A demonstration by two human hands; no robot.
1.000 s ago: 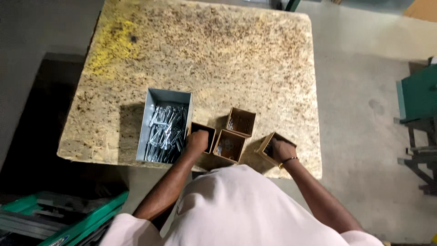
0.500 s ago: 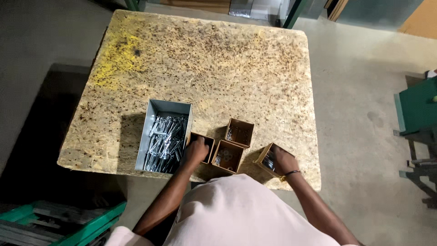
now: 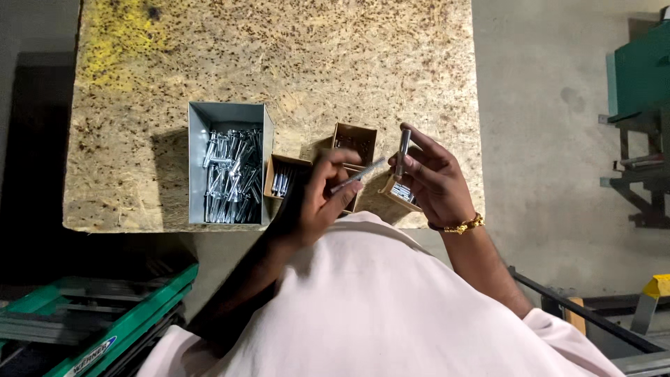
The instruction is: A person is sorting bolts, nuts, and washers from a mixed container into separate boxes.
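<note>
My left hand (image 3: 322, 199) is raised above the small brown boxes and pinches a threaded bolt (image 3: 357, 175) that points right. My right hand (image 3: 434, 180) holds a short metal sleeve (image 3: 403, 151) upright between thumb and fingers, just right of the bolt's tip. Below them on the chipboard table (image 3: 279, 63) stand three small cardboard boxes: one with bolts (image 3: 280, 180), one at the back (image 3: 354, 140), and one partly hidden under my right hand (image 3: 398, 194). A grey metal tray (image 3: 225, 164) full of silver bolts stands to the left.
The table's near edge runs just in front of my body. A green metal cart (image 3: 105, 318) sits low left on the floor. A green machine frame (image 3: 638, 91) stands at the right on the concrete floor. Yellow paint marks the table's far left corner.
Both hands have lifted out of the small boxes. The left now holds a bolt and the right a metal sleeve, brought close together above the boxes. The camera has moved closer.
</note>
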